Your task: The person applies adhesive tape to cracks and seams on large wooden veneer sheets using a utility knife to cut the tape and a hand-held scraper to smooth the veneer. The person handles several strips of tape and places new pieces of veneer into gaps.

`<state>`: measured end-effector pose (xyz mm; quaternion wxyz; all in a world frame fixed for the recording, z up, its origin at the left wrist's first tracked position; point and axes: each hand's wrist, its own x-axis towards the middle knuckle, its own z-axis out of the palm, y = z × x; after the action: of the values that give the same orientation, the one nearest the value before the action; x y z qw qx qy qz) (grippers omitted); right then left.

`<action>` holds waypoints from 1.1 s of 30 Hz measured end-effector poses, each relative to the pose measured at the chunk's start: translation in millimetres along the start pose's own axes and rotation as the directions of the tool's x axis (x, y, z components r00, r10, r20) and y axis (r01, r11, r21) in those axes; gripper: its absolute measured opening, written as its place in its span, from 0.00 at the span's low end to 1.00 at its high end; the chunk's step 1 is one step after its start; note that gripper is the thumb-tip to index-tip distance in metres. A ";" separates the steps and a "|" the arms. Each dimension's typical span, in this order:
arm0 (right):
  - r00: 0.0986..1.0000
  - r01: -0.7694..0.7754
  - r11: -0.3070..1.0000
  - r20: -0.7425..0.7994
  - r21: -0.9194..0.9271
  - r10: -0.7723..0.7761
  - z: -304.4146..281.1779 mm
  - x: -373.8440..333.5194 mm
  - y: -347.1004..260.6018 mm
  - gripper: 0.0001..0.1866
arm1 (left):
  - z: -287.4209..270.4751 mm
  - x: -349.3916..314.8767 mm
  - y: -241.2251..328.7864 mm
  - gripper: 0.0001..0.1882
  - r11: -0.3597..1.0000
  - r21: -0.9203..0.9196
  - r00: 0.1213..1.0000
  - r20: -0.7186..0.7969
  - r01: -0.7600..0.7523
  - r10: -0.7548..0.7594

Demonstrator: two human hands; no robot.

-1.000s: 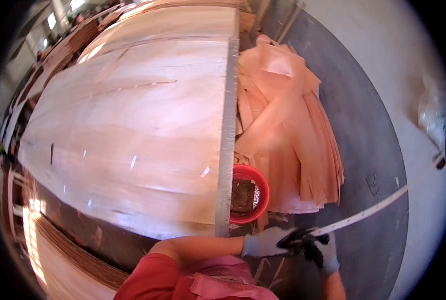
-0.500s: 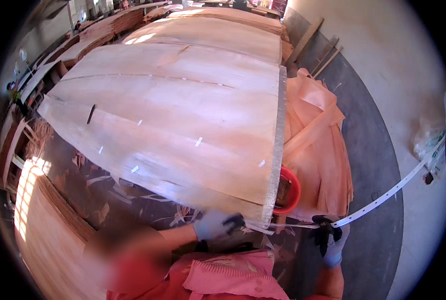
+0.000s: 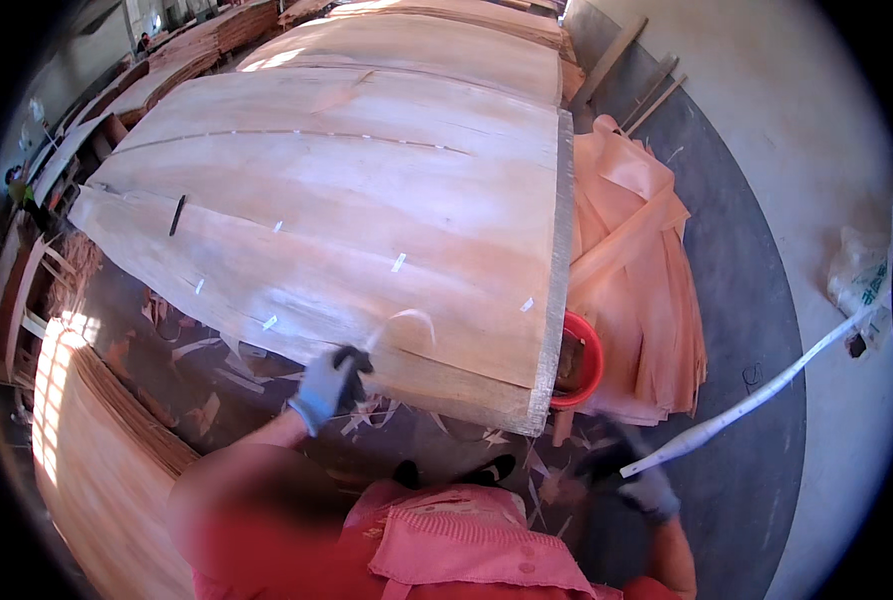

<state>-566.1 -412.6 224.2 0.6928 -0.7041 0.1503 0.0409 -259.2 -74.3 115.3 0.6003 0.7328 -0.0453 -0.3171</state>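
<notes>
While the blurred right hand point(image 3: 648, 490) is closed on the end of a long white strip point(image 3: 706, 430) running toward two o'clock, the left hand point(image 3: 328, 388) pinches a short strip point(image 3: 411, 312) curling toward one-to-two o'clock over the wood sheet point(image 3: 386, 210).

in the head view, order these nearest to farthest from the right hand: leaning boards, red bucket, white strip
From the right hand:
1. White strip: near end at the hand, running off right.
2. Red bucket: ahead, slightly left.
3. Leaning boards: far ahead, against the wall.
</notes>
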 end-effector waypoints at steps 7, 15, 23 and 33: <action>0.917 -0.280 0.946 0.338 0.167 0.212 69.3 85.3 117.0 0.26 | 108.2 -28.8 -58.7 0.16 0.985 0.029 0.888 0.439 -0.169 0.139; 0.980 -0.179 0.740 0.051 0.649 0.192 76.5 161.6 91.8 0.12 | 94.1 -54.1 -73.2 0.13 0.955 0.291 0.904 0.421 -0.058 -0.073; 0.982 -0.159 0.845 -0.003 0.510 0.187 96.0 170.2 79.4 0.15 | 69.1 -28.8 -157.6 0.16 0.960 0.048 0.885 0.401 -0.277 0.236; 0.971 0.217 0.957 -0.054 -0.194 -0.232 95.3 174.4 107.1 0.13 | 51.0 12.2 -129.2 0.19 0.953 -0.299 0.951 0.305 0.050 0.046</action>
<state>-414.6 -345.0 71.2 0.6178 -0.7794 0.0910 -0.0509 -316.6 -87.6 -11.1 0.6907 0.5735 -0.0885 -0.4316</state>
